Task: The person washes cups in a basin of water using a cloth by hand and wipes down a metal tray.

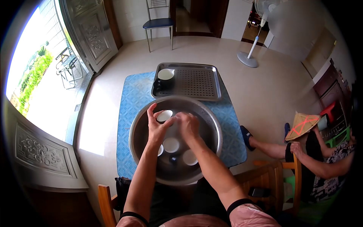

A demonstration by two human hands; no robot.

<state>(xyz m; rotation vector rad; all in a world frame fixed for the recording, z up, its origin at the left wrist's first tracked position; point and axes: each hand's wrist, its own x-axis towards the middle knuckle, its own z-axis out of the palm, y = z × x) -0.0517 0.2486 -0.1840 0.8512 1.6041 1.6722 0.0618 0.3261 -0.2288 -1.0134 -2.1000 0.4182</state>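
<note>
Above the basin (214,125), the left hand (155,123) grips a cup (164,116).

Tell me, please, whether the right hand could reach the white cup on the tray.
Probably yes: the right hand need only clear the far rim of the basin, and the white cup stands uncovered.

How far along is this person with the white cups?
Partway, it seems. A white cup already sits on the metal tray, so it may be done. In hand is a small white bowl, held over the basin by the left hand, with the blurred right hand close by. At least three white pieces in the basin are probably left.
</note>
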